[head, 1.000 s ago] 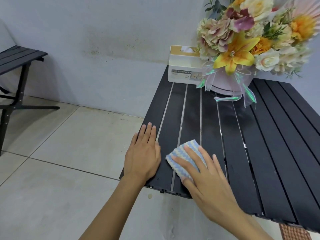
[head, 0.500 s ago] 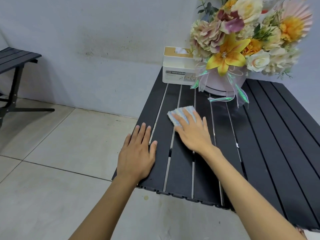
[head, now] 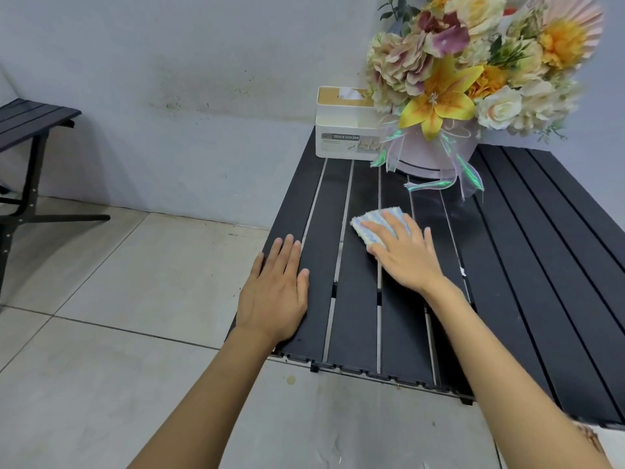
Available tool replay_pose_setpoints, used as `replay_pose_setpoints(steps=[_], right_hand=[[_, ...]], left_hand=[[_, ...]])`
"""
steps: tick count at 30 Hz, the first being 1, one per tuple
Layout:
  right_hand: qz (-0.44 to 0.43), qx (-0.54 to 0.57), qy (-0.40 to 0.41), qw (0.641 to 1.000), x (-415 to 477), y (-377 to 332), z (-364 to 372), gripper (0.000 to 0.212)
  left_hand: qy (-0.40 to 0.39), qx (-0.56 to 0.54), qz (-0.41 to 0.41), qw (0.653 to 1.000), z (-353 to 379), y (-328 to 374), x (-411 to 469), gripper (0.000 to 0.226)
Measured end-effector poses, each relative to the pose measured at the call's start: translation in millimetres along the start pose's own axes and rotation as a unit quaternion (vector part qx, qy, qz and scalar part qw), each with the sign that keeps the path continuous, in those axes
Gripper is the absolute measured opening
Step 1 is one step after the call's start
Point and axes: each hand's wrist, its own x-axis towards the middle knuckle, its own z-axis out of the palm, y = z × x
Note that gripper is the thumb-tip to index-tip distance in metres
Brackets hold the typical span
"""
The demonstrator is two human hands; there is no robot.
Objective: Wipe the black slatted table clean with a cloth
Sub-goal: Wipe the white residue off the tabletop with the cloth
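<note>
Head view: mid-wipe. Right hand (head: pixel 406 262), grip apart, presses cloth (head: pixel 372 220) on desk (head: pixel 541 265); left hand (head: pixel 274 292) flat too. Next: wipe slats at right of frame.

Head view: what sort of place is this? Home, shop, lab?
Probably a plain room in a home, though that is not certain: pale tiled floor, bare stained wall, and a black slatted table carrying a tissue holder and a flower arrangement. A second slatted bench stands at left.
</note>
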Motion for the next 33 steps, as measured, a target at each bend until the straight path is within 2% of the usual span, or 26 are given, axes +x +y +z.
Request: replay_pose_setpoints(steps=[2, 3, 5, 7, 10, 13, 16, 18, 21, 25, 29, 33], right_hand=[[0.019, 0.007, 0.004, 1.000, 11, 2, -1, 0.048], [0.013, 0.002, 0.002, 1.000, 8, 0, 1, 0.048], [-0.008, 0.002, -0.004, 1.000, -16, 0, 2, 0.049], [-0.037, -0.015, 0.009, 0.999, -60, 5, 2, 0.048], [-0.069, -0.047, 0.028, 0.996, -135, 14, 3, 0.053], [-0.057, -0.042, 0.021, 0.997, -158, 29, 8, 0.053], [-0.064, -0.093, 0.064, 0.992, -120, 39, 1, 0.054], [-0.039, -0.080, 0.056, 0.994, -78, 49, -3, 0.058], [0.007, -0.041, 0.047, 0.998, -10, 61, -10, 0.047], [0.030, -0.012, 0.037, 0.999, 24, 60, -13, 0.046], [0.003, -0.014, 0.051, 0.999, -25, 56, -9, 0.047], [-0.072, -0.042, 0.030, 0.996, -120, 51, -5, 0.053]], left_hand=[[-0.015, 0.027, -0.001, 1.000, -4, 3, 2, 0.085], [-0.024, 0.050, -0.004, 0.998, -6, 4, 4, 0.083], [-0.042, 0.122, -0.007, 0.992, -13, 10, 10, 0.065], [-0.049, 0.165, -0.001, 0.985, -20, 20, 10, 0.057], [-0.014, 0.118, 0.027, 0.992, -19, 38, 0, 0.059], [-0.036, -0.006, 0.042, 0.998, -10, 58, -7, 0.060], [-0.037, -0.029, 0.053, 0.997, 5, 76, 0, 0.060], [-0.020, -0.017, 0.035, 0.999, 13, 86, 5, 0.060], [-0.010, -0.011, 0.025, 1.000, 18, 91, 11, 0.060], [-0.004, -0.009, 0.040, 0.999, 20, 90, 18, 0.082], [-0.007, -0.006, 0.043, 0.999, 21, 89, 19, 0.085], [-0.004, -0.010, 0.044, 0.999, 22, 89, 19, 0.084]])
